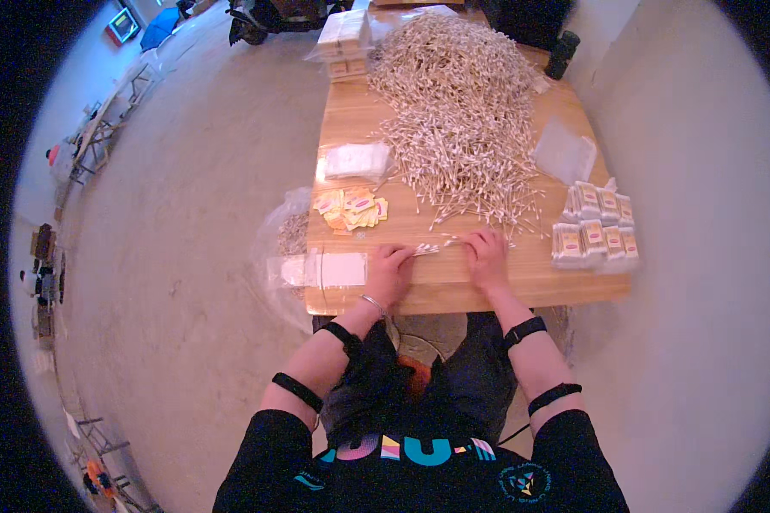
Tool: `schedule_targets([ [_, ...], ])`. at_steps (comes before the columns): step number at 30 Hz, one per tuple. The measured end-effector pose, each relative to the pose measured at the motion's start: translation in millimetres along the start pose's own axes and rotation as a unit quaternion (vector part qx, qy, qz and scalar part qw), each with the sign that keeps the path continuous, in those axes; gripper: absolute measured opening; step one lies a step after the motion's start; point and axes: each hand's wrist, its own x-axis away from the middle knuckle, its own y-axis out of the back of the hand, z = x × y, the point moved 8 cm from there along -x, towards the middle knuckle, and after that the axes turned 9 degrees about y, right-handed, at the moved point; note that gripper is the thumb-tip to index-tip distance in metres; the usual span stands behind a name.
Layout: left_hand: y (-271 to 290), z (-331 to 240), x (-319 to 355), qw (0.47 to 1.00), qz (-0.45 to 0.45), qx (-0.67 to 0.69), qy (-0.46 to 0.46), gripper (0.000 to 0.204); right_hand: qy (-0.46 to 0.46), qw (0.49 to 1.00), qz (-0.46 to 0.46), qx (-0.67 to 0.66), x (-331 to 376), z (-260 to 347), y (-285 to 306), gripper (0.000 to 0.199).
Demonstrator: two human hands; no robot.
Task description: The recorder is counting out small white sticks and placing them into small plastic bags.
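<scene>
Close to the table's near edge, my left hand [390, 272] is closed round a small bunch of cotton swabs [427, 250], whose white tips stick out to the right of the fingers. My right hand [488, 259] rests on the wood a short way to the right, its fingers bent together. A few swabs [451, 240] poke out at its fingertips; how many it holds is hidden. Beyond both hands spreads a big heap of loose cotton swabs [462, 111]. Left of my left hand lies a stack of clear plastic bags [342, 268] with a white panel.
Small yellow-and-white cards [349, 209] lie scattered at left, below a stack of white bags [357, 160]. Filled swab packs [595, 227] stand at the right edge, near a clear sleeve [565, 152]. Bundled packs [345, 38] and a dark cylinder [562, 55] stand at the far end.
</scene>
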Motion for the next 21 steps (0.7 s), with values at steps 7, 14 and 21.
schedule_targets([
  [7, 7, 0, 6, 0.993, 0.046, -0.067, -0.091, 0.018, -0.003, 0.998, 0.009, 0.063, -17, 6, -9, 0.008],
  [14, 21, -36, 2, 0.995, -0.058, -0.077, -0.033, 0.028, 0.032, 0.998, 0.029, -0.042, -20, 49, -34, 0.017],
  [21, 2, -20, -1, 0.996, 0.028, -0.055, -0.065, 0.031, 0.019, 0.999, 0.037, 0.012, -8, 31, -14, 0.013],
])
